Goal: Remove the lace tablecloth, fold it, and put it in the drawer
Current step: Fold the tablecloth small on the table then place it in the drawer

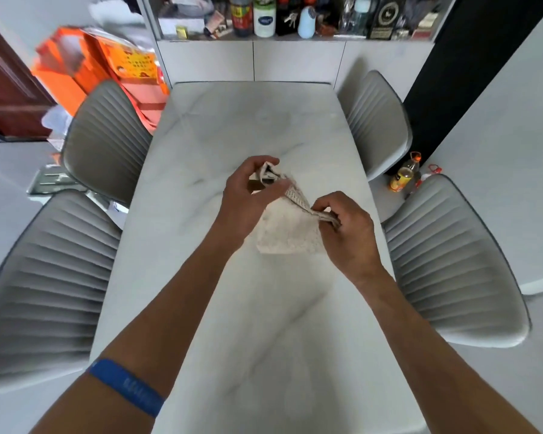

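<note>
The cream lace tablecloth (287,233) is folded down to a small bundle and held above the middle of the white marble table (251,120). My left hand (246,195) pinches its upper corner, and my right hand (347,227) grips the corner at the right. The folded edge runs taut between the two hands while the rest hangs below them. White cabinet fronts (298,61) stand behind the table's far end; I cannot tell which one is a drawer.
Two grey ribbed chairs (107,142) (38,283) flank the table on the left and two (376,120) (452,258) on the right. Orange boxes (107,64) are stacked at the far left. Bottles (403,173) stand on the floor at the right. A cluttered shelf (264,17) sits above the cabinets.
</note>
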`<state>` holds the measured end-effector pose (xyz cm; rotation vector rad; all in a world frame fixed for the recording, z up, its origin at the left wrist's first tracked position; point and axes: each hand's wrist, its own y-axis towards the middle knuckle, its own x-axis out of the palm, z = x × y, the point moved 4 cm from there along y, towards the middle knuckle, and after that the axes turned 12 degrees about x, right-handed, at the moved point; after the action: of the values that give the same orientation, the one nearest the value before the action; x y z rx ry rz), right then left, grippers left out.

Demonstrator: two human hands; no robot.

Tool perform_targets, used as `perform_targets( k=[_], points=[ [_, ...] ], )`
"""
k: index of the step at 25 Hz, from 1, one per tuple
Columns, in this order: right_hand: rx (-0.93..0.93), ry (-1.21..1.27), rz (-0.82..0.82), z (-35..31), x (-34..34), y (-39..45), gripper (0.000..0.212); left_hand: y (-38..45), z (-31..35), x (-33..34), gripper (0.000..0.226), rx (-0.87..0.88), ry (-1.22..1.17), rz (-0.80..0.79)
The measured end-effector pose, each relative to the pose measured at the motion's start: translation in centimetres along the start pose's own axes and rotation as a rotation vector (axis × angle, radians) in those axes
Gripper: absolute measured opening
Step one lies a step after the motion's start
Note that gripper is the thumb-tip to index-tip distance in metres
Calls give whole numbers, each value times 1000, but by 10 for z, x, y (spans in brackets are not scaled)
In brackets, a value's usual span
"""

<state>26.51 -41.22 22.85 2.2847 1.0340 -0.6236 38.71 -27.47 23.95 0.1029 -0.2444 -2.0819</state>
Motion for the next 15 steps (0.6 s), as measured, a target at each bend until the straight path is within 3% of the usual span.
perform_targets(
  k=[5, 8, 10, 12, 15],
  points=[
    [-293, -72, 150, -18, -16, -11, 26, -48, -2, -35, 31, 250, 46, -25],
    [-343, -314, 30, 21, 18, -67, 20, -113, -63, -43, 26, 210, 232, -59],
    [-268, -562, -242, 71, 54, -129, 28, -168, -121, -40, 23, 42, 437, -133],
    [-112, -686, -544, 120, 79, -195, 36, -227, -177, -39, 28, -285, 570, -191],
    [121, -607, -692, 157, 88, -231, 40, -275, -222, -53, 26, -647, 625, -86]
  ],
)
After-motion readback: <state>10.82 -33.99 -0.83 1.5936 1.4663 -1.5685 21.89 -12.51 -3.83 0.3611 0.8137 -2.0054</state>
